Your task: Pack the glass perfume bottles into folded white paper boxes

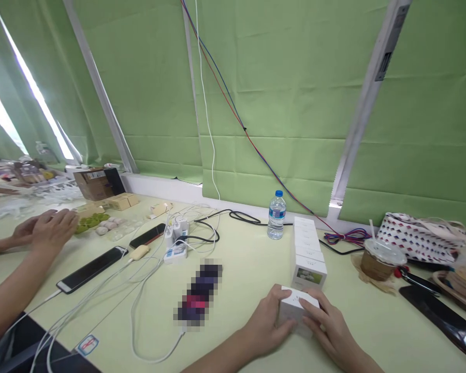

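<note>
Between my two hands is a small white box (295, 312), low at the front of the table. My left hand (270, 318) grips its left side, thumb on the near face and fingers at the top edge. Fingers of my right hand (328, 324) press on its top and right side. Just behind it stands a row of similar white boxes (309, 254); the nearest carries a picture of white flowers on green. A phone with a blurred screen (200, 294) lies to the left, a white cable at its near end.
A water bottle (276, 215) stands behind. At right are an iced drink cup (382, 259), a large knife (442, 318) and a patterned bag (419, 235). Left are a power strip (175, 251), tangled cables, another phone (93, 269) and a co-worker's hands (54, 228).
</note>
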`<state>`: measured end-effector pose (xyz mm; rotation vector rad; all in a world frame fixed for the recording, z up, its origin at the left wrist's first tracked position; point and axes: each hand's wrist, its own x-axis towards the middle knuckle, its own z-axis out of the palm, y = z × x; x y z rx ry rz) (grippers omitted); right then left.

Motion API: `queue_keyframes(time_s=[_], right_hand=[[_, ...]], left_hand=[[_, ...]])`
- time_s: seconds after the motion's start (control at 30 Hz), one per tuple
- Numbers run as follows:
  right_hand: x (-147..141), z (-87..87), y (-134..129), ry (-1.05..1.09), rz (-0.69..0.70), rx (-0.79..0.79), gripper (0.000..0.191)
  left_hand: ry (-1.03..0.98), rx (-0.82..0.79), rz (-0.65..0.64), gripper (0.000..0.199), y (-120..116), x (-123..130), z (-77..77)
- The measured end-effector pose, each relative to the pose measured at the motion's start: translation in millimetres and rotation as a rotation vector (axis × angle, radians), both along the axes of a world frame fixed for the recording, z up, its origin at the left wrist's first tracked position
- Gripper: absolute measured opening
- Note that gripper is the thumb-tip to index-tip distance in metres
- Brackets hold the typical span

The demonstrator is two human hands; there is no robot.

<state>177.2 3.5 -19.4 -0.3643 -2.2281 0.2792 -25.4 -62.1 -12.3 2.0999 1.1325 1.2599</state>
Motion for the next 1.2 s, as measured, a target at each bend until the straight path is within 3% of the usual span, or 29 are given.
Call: queue_keyframes(time_s=[0.17, 0.3, 0.47, 0.53, 0.67, 0.83, 0.93, 1.07, 1.2], right_hand=[[-1, 2.4, -1, 0.044, 0.001, 0.029, 0.051], [-2, -2.2, -5, 0.026, -0.093, 0.037, 0.047], [-1, -12.9, -11, 0.055, -0.160, -0.058, 0.045], [-2, -15.2, -12, 0.088, -0.175, -0.181, 0.041], [-11, -11.7, -19, 0.224, -0.179, -0.656, 0.035], [-30, -3.8, -39, 0.416, -0.107, -1.234, 0.051], [-34, -2.7, -41, 0.427, -0.095, -1.330, 0.054], [-32, -1.9, -34, 0.487, -0.130, -1.376, 0.053], [-29, -4.8, -28, 0.566, -0.041, -1.477, 0.052]], left_hand=[[0.032, -0.113, 0.013, 0.058, -2, 1, 1.3], [0.010, -0.241, 0.011, 0.069, -5, 3, 4.0], [-0.071, -0.283, -0.027, 0.077, -7, 3, 3.1], [-0.133, -0.287, -0.025, 0.074, -7, 4, 7.1], [-0.316, -0.380, -0.008, 0.066, -7, 5, 19.4], [-0.604, -0.577, -0.134, 0.062, -6, 7, 17.4], [-0.777, -0.682, -0.157, 0.061, -4, 10, 11.3], [-0.859, -0.838, -0.151, 0.056, 0, 10, 9.0], [-0.965, -0.902, -0.065, 0.040, 8, 6, 3.4]])
